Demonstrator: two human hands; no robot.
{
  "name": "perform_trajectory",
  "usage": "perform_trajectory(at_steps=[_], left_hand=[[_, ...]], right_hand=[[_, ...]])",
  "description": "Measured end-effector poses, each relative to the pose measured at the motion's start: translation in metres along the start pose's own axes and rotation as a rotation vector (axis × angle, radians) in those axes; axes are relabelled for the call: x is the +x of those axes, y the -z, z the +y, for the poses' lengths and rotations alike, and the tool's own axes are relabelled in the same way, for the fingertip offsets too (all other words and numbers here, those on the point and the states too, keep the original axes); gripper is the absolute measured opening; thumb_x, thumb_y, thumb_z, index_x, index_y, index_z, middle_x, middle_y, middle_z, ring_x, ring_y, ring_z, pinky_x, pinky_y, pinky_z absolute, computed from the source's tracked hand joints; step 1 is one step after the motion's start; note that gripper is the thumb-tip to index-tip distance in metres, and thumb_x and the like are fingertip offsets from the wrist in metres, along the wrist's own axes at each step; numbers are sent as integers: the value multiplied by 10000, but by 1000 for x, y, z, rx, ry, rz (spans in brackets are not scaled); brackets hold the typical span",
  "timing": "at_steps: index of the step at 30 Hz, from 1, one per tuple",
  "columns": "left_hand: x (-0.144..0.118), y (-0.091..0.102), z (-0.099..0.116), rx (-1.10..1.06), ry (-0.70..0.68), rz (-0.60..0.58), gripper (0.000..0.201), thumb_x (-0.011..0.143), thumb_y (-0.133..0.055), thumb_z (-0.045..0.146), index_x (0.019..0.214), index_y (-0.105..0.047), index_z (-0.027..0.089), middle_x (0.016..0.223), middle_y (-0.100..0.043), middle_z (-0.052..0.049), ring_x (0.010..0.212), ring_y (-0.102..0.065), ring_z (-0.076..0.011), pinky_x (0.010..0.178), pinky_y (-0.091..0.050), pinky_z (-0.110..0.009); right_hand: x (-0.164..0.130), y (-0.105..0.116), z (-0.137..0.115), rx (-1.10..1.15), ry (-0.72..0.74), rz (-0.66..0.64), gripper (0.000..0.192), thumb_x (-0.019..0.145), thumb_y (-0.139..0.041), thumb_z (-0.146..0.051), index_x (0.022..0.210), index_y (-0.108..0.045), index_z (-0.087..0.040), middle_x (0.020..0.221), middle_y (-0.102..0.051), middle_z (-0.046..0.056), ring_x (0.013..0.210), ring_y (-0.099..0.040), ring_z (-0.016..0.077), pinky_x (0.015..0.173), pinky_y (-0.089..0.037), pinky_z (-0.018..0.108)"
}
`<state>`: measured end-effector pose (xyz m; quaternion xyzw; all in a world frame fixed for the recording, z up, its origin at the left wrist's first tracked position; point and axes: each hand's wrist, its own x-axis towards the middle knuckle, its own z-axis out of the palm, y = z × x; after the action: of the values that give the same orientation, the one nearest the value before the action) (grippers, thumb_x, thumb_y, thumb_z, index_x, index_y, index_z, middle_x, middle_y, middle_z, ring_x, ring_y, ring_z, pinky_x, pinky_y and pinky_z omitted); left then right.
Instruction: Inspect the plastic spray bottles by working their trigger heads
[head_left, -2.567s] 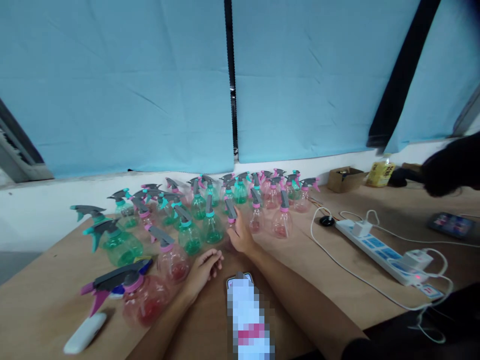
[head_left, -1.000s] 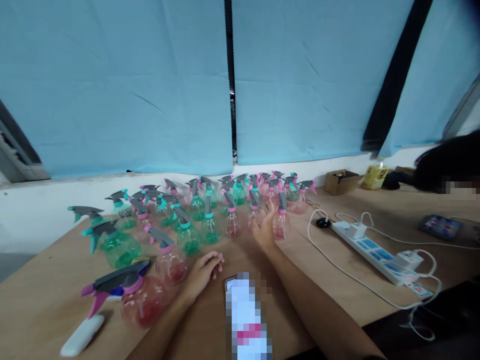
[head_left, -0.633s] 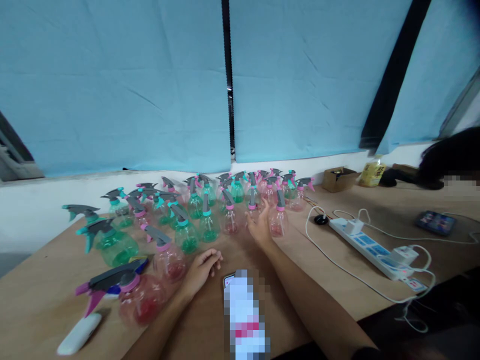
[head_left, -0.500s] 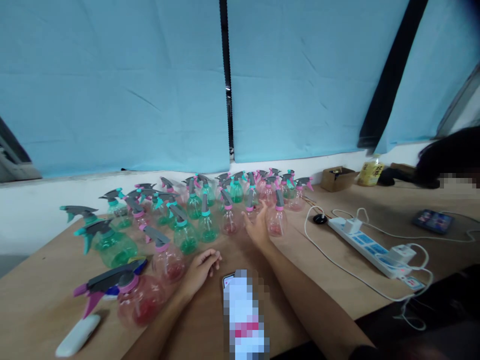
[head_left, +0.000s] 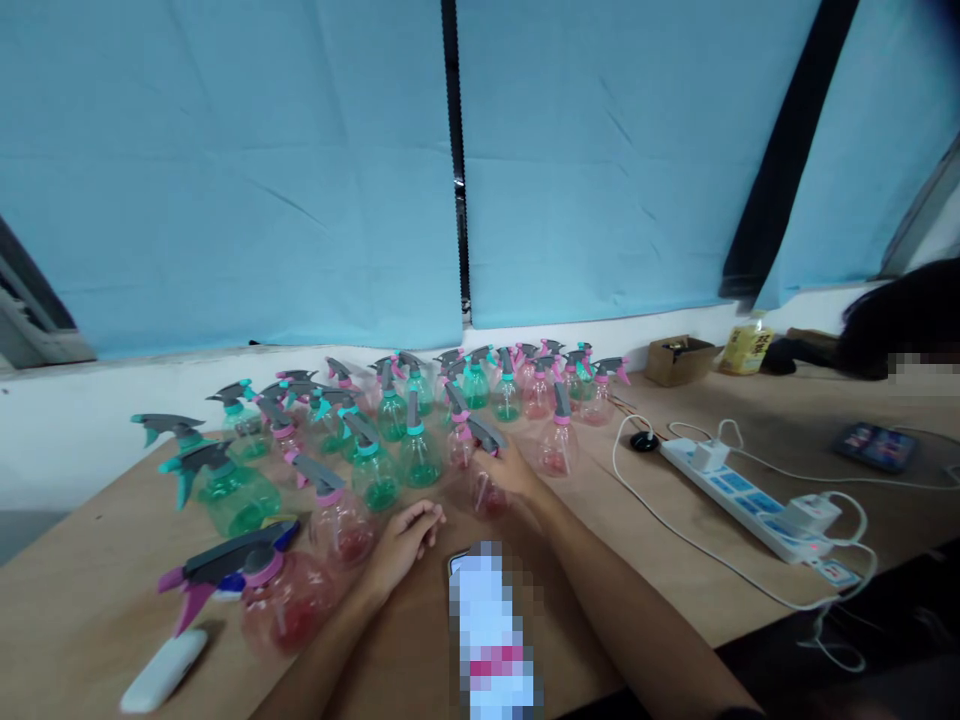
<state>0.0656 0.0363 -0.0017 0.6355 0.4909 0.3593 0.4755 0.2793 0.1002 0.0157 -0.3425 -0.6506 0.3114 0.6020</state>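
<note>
My right hand (head_left: 506, 470) is closed around the neck of a pink spray bottle (head_left: 491, 497). The bottle is clear pink with a grey trigger head, tilted toward me, and partly hidden by my fingers. Resting on the table, my left hand (head_left: 409, 540) holds nothing, its fingers loosely curled and a little apart. Just left of it stands another pink spray bottle (head_left: 341, 530). A green spray bottle (head_left: 420, 460) is behind my left hand. To the right of my right hand is one more pink spray bottle (head_left: 557, 452).
Several more green and pink spray bottles crowd the table (head_left: 615, 590) toward the wall. A phone (head_left: 487, 600) lies in front of me. On the right are a power strip (head_left: 739, 495) with cables, a small cardboard box (head_left: 679, 362) and a yellow bottle (head_left: 745, 350). A white case (head_left: 165, 670) lies at left.
My right hand has taken hold of a pink spray bottle from the front of the group and brought it slightly nearer, tilting it. My left hand stays in place.
</note>
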Motion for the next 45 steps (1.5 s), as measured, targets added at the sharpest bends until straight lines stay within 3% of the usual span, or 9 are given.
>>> perform_trajectory(at_steps=[4,6,12,18,32,38,45], left_hand=[[1,0,-4,-7,-13,-15,390,849,-542,558,778,-617,182,560,-487,52,473,-396,-94,474,-261,-211],[2,1,-6,2,-20,-26,384,862,-536,546,782,-617,179,566,-494,50,473,-399,-91,478,-261,-212],[4,2,-11,13,-39,-26,401,872,-523,554,783,-615,174,576,-497,53,471,-400,-88,480,-267,-210],[4,2,-11,7,-35,-32,406,869,-526,558,790,-625,172,583,-506,51,482,-407,-89,484,-274,-208],[2,2,-6,14,-37,-32,406,856,-528,564,782,-617,175,572,-507,49,483,-418,-95,485,-283,-211],[2,2,-6,14,-31,-29,390,860,-534,549,781,-620,177,577,-515,49,485,-426,-95,489,-285,-212],[4,2,-9,-2,-44,-41,388,856,-541,546,770,-614,175,575,-509,50,470,-407,-90,481,-275,-213]], right_hand=[[0,-1,-5,249,-110,-292,154,742,-635,-246,885,-673,-202,776,-677,7,772,-644,179,807,-519,358],[-2,-2,-7,298,-169,-358,110,727,-628,-229,818,-675,-191,756,-676,11,770,-643,177,810,-511,349],[-5,-15,-15,391,-314,-329,121,631,-597,-162,728,-669,-173,676,-636,-3,609,-574,133,605,-456,248],[0,-20,-18,388,-269,-393,140,608,-600,-169,720,-681,-186,675,-641,-12,634,-587,144,635,-456,257],[-2,-22,-24,380,-253,-348,178,624,-588,-169,772,-685,-189,650,-628,-16,640,-599,150,630,-457,264],[-3,-25,-25,457,-218,-334,133,617,-550,-147,690,-658,-179,656,-624,-6,610,-573,140,602,-444,257],[-1,-24,-23,353,-193,-312,159,617,-572,-159,745,-660,-195,692,-650,-12,623,-581,139,607,-444,258]])
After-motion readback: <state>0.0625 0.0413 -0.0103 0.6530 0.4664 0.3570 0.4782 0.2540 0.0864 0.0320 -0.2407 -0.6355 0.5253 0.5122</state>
